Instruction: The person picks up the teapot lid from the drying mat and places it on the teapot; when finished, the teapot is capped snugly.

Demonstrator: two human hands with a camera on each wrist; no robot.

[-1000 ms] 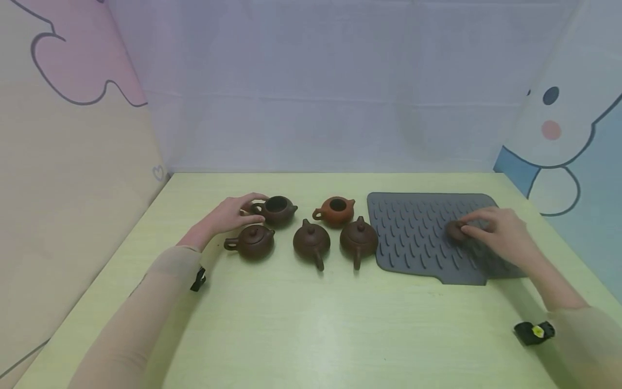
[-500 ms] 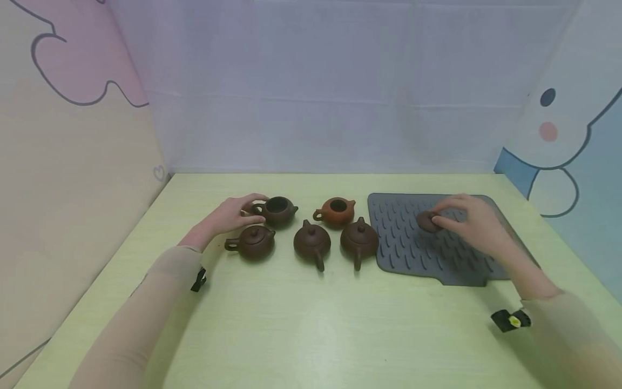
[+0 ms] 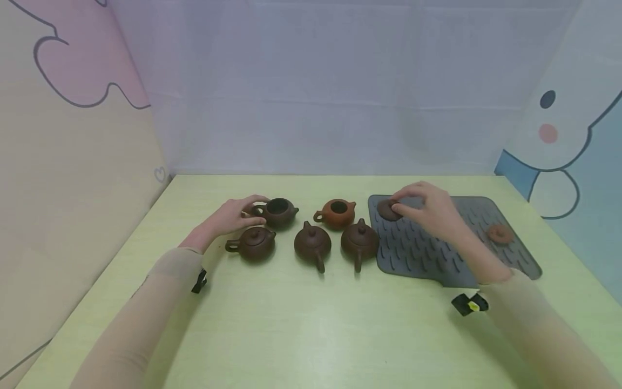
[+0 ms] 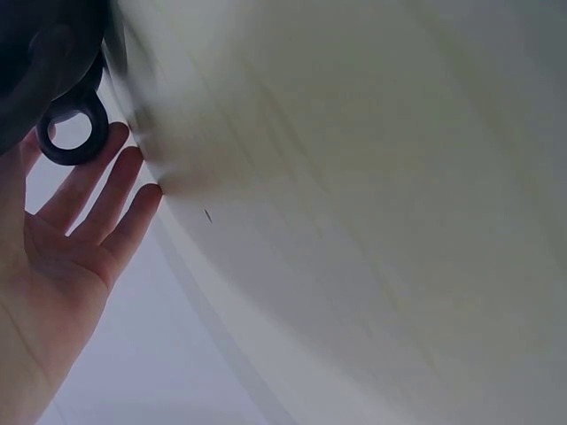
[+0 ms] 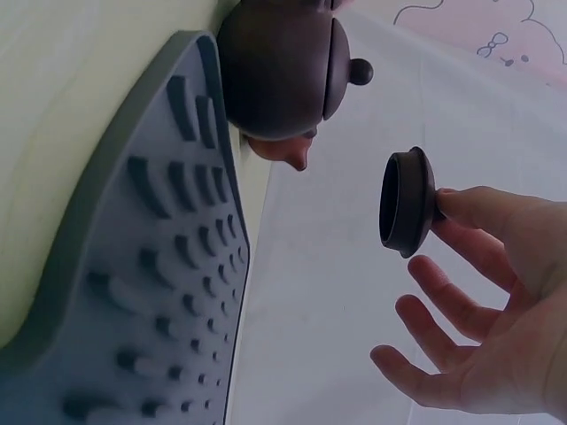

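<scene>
My right hand (image 3: 430,210) pinches a dark brown teapot lid (image 5: 407,204) by its knob, above the grey mat's far left corner. In the right wrist view the lid's hollow underside faces away from the palm, with the other fingers spread loosely. My left hand (image 3: 230,217) rests at a dark lidless teapot (image 3: 281,214), thumb and forefinger on either side of its ring handle (image 4: 73,133). Its other fingers extend fairly straight. Beside it stands a reddish-brown lidless teapot (image 3: 338,214). An orange-brown lid (image 3: 500,234) lies on the mat's right part.
In front stand several lidded dark teapots: a left one (image 3: 256,244), a middle one (image 3: 312,246) and a right one (image 3: 360,243), close by the left edge of the ridged grey mat (image 3: 413,256). A pale green tabletop (image 3: 311,329) carries everything, with a white cloth (image 3: 330,108) behind.
My right hand has carried the dark lid leftward and toward the back over the mat, uncovering the orange-brown lid to view. The left hand and the teapots have stayed in place.
</scene>
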